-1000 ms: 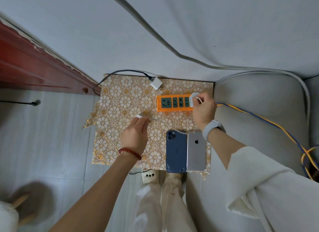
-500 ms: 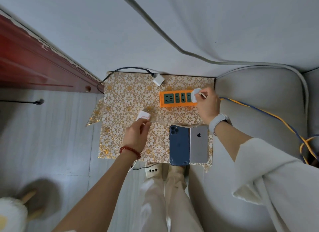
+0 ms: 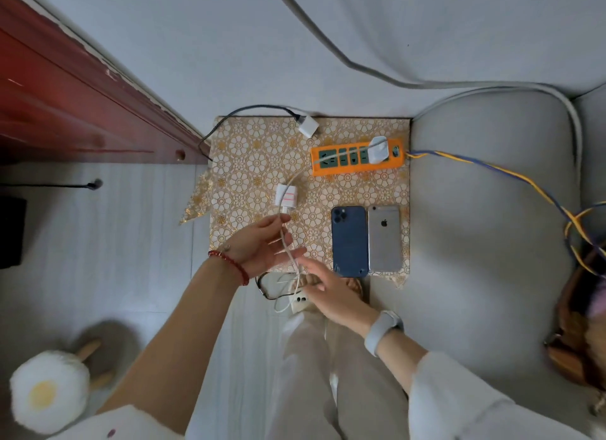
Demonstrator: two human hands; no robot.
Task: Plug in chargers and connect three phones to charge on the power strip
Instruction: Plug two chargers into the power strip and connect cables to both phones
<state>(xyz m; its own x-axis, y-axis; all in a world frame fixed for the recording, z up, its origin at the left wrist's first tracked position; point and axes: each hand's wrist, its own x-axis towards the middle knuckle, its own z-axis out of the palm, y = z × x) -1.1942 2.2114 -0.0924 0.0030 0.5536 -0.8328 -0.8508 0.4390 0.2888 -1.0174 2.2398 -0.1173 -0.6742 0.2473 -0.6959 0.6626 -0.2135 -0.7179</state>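
Note:
An orange power strip lies at the back right of a gold floral mat, with one white charger plugged into its right end. A second white charger, marked in red, lies loose on the mat. Its white cable runs down through my left hand, which lies palm up and holds it between thumb and fingers. My right hand is open just below, its fingertips near the cable. A blue phone and a silver phone lie face down side by side. A third white charger on a black cable sits at the mat's back edge.
A grey sofa cushion borders the mat on the right, and the strip's blue-and-yellow cord crosses it. A red wooden door frame stands at left. A white socket block and tangled cables lie on the floor by my knees. A fluffy slipper is bottom left.
My right hand left the plugged-in charger and came down toward the cable. My left hand put the red-marked charger on the mat and slid back along its cable.

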